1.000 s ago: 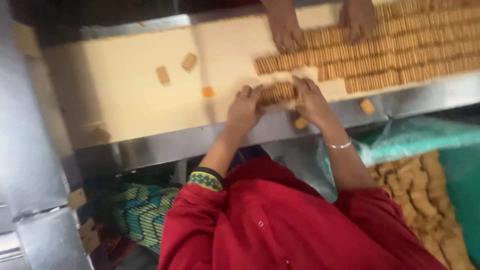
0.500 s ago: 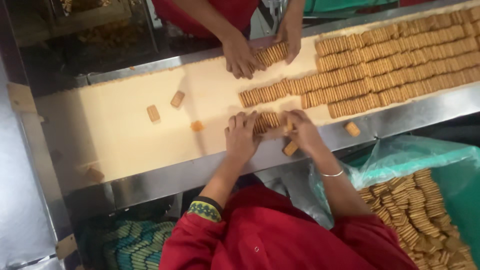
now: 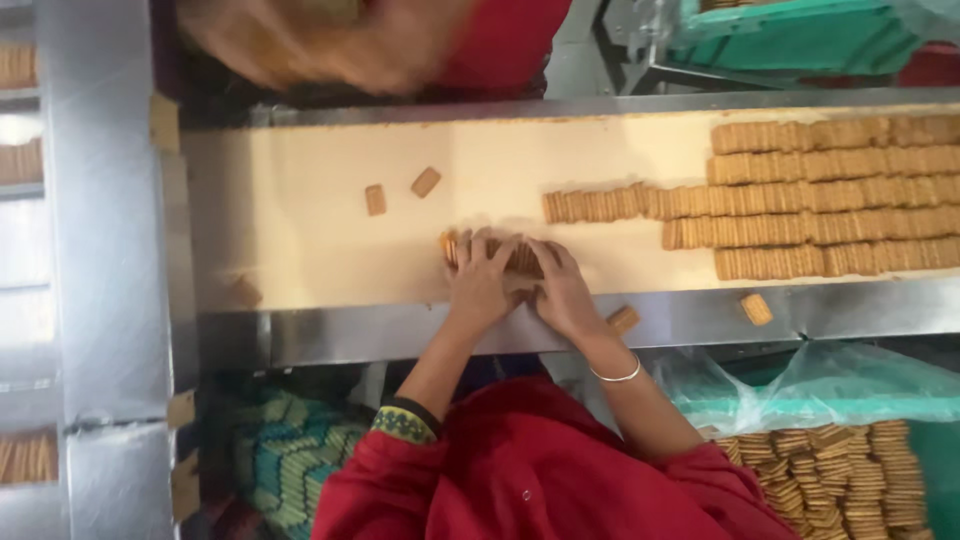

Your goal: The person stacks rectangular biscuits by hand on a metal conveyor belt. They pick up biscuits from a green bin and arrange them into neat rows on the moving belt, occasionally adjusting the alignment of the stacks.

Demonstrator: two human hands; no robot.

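Both of my hands rest on a short stack of square biscuits [image 3: 492,252] lying on its side on the cream conveyor belt [image 3: 300,230]. My left hand [image 3: 480,280] covers the stack's left part with fingers curled over it. My right hand [image 3: 562,290], with a thin bangle at the wrist, presses the stack's right end. Long rows of biscuits [image 3: 820,195] lie on the belt to the right. Two loose biscuits [image 3: 400,190] lie flat further left.
A steel rail [image 3: 700,315] edges the belt near me, with two stray biscuits [image 3: 755,308] on it. A green plastic-lined crate [image 3: 840,470] of stacked biscuits sits at lower right. Another person in red [image 3: 400,40] stands across the belt. Metal racks stand at the left.
The view shifted, so the belt sits lower and more to the right. The other person's hands have left the belt. My hands stay closed around the same short stack.
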